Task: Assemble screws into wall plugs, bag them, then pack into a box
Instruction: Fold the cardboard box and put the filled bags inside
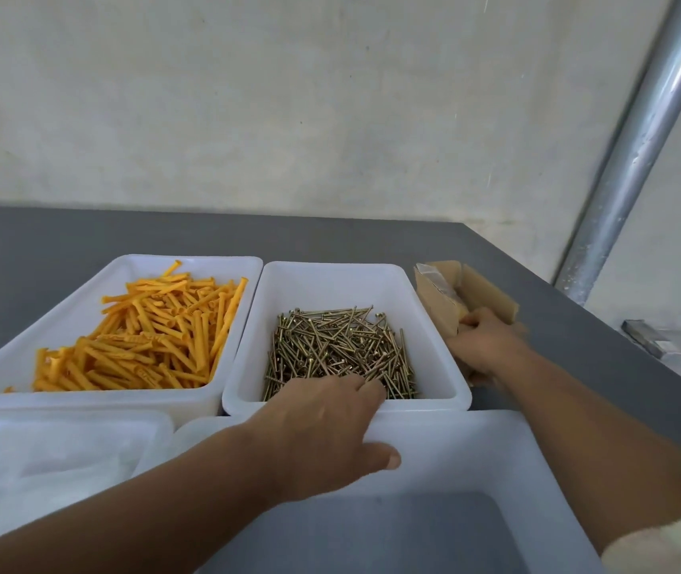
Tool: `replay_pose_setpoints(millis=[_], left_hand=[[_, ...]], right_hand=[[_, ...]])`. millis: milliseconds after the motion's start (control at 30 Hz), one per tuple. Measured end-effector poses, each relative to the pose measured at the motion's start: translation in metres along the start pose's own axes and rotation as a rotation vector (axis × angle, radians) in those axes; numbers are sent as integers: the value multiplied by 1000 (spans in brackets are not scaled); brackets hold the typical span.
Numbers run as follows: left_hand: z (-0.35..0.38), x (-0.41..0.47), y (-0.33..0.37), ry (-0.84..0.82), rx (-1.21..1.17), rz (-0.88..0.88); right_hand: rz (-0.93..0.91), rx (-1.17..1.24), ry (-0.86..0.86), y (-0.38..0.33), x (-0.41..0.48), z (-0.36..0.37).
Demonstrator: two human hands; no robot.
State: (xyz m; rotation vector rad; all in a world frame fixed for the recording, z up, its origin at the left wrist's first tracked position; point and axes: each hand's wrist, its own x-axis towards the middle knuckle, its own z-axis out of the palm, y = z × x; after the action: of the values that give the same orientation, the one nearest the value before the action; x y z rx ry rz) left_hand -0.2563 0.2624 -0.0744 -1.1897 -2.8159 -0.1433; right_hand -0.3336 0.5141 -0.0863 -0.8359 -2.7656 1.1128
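Head cam, only view I've got, so here goes.

My left hand (pixel 330 420) is reaching fwd into the screw tray (pixel 347 270), fingertips down in the pile of screws (pixel 342 350), thumb sticking out over the rim of the near tray (pixel 467 424). Fingers are hidden behind the back of the hand, so tbh I can't tell if I've got a screw pinched or I'm just raking through.

My right hand (pixel 483 345) is out to the side w/ fingers curled round the near edge of the cardboard box (pixel 438 300), which sits open on the grey table (pixel 40 234) just right of the screw tray. Something pale is tucked inside it but it's too blurry to call.

The wall plugs (pixel 144 337), orange ones, are heaped in the plug tray (pixel 189 261), touching the screw tray on its left. Nothing in hand from there. The near tray looks bare inside afaict. A fourth tray (pixel 61 424) at front left holds something clear and crinkly, maybe the bags, can't say for sure. Metal pole (pixel 641 138) at back right, ignore.

Step-wise I'd say this is the very start of the assembly bit: fetching a screw. No screw+plug pairs visible anywhere.

Next move imo: pinch one screw out clean w/o dragging a clump, free up the right hand from the box, grab a plug and line the tip up w/ the open end.
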Motion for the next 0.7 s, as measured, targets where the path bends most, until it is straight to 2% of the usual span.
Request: replay_pose_setpoints(millis=[200,700], left_hand=[[7,-1,0,77,49,30],[4,0,1,82,76,27]], right_hand=[[-25,-39,1,-17,25,9],[-145,-29,-19,-23,52,19]])
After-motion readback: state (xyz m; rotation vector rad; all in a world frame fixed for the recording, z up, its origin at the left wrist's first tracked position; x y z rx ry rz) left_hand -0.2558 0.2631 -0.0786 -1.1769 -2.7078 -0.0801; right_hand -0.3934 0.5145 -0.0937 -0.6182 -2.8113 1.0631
